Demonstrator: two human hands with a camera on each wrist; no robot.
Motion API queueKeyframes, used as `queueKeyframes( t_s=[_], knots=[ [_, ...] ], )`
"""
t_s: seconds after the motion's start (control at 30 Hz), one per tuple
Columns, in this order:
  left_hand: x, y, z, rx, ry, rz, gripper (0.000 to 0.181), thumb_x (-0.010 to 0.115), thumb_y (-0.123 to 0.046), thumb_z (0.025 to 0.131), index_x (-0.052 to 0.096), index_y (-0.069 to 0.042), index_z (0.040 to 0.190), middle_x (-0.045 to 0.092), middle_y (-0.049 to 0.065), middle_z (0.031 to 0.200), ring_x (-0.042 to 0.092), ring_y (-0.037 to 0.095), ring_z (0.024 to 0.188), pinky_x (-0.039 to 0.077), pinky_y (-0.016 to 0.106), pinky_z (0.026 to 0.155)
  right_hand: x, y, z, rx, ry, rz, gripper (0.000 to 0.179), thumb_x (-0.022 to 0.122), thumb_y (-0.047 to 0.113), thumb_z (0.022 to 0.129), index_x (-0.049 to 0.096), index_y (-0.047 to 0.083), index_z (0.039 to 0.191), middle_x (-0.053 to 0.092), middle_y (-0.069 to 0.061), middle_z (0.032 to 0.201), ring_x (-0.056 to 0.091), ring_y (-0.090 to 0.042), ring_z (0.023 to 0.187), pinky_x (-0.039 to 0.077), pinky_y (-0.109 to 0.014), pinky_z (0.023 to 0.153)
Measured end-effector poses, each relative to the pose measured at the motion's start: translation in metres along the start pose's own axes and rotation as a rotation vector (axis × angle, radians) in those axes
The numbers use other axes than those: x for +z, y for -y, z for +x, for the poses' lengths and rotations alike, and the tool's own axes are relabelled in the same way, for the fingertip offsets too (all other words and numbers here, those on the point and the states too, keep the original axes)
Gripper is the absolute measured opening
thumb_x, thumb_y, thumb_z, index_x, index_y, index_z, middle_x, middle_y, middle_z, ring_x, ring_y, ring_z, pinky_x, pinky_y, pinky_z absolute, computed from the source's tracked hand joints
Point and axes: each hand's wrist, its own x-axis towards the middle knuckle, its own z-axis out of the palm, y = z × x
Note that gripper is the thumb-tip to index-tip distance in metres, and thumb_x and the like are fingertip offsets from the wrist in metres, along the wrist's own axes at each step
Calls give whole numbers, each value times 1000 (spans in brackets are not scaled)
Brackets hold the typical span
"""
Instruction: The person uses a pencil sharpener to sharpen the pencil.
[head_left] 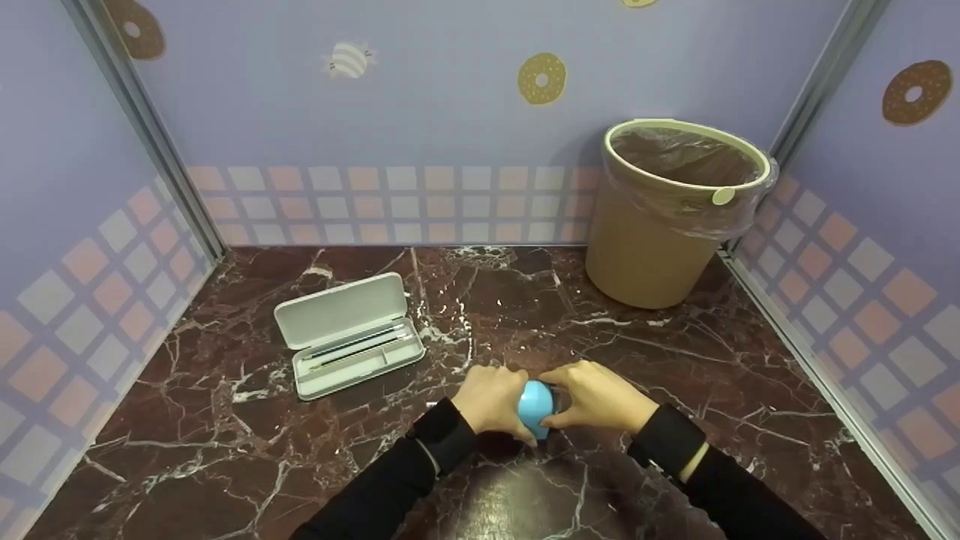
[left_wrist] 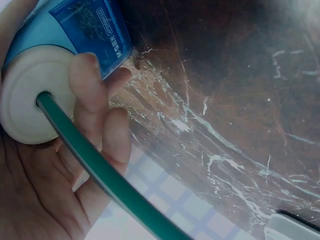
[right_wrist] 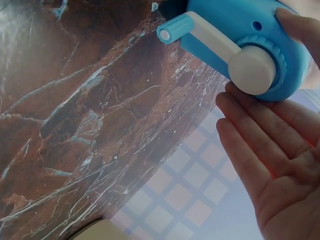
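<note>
A blue crank pencil sharpener [head_left: 535, 405] is between my two hands near the front of the table. My left hand [head_left: 489, 399] grips it from the left, fingers bent around its pale round front plate [left_wrist: 35, 112]. From the hole in that plate sticks a green pencil [left_wrist: 100, 165], running past the palm. Dark shavings show inside the translucent blue drawer [left_wrist: 92, 35]. My right hand [head_left: 604, 397] holds the sharpener's other end between thumb and fingers, fingertips right under the white hub. The white crank arm [right_wrist: 215, 32] with its blue knob [right_wrist: 175, 28] points away from the fingers.
An open pale pencil case [head_left: 360, 360] lies left of the hands, with several pencils inside and its lid tipped back. A tan waste bin [head_left: 645, 247] lined with clear plastic stands at the back right. Patterned walls enclose the dark marbled table [head_left: 187, 450].
</note>
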Motion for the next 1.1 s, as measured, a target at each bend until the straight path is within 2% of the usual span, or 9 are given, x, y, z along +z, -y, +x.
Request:
queueKeyframes(
  t_s=[0.23, 0.33, 0.5, 0.67, 0.87, 1.1],
  knots=[
    [0, 10, -5, 19, -29, -63, 80, 88, -71, 56, 64, -17, 110, 76, 1, 92, 73, 20, 80, 54, 32, 62, 0, -1, 0, -7, 1, -11, 51, 85, 39, 80, 73, 7, 118, 79, -3, 102, 72, -10, 79, 57, -23, 68],
    [-3, 18, -10, 9, -22, -124, 84, 88, -69, 58, 63, -17, 119, 76, 2, 98, 73, 21, 84, 56, 34, 66, 0, -2, 0, 1, 10, -10, 52, 85, 39, 80, 73, 7, 120, 79, -4, 104, 72, -11, 80, 57, -24, 68],
    [-11, 33, -24, -44, -9, -251, 87, 89, -62, 63, 61, -16, 132, 77, 3, 114, 74, 24, 97, 60, 41, 80, -1, -2, 0, 15, 22, -28, 57, 84, 41, 81, 72, 4, 122, 79, -7, 107, 73, -12, 81, 58, -25, 68],
    [-17, 48, -41, -64, -35, -371, 68, 91, -46, 69, 67, -16, 125, 78, 3, 110, 73, 24, 94, 60, 43, 81, 1, -2, -1, 35, 18, -35, 59, 85, 42, 80, 71, 5, 124, 79, -8, 112, 76, -18, 90, 61, -31, 75],
    [-15, 63, -60, -67, -64, -520, 36, 88, -24, 76, 75, -11, 108, 79, 7, 97, 75, 23, 85, 61, 40, 78, 3, -3, -2, 40, 10, -13, 65, 84, 42, 81, 68, 2, 129, 76, -13, 121, 76, -26, 102, 62, -40, 84],
    [-4, 72, -75, -54, -160, -559, 19, 83, -15, 82, 79, -10, 99, 81, 7, 95, 76, 20, 81, 62, 34, 76, 7, -5, -2, 8, -11, -4, 60, 84, 41, 81, 71, 3, 125, 77, -13, 118, 76, -26, 102, 62, -39, 85]
  ],
)
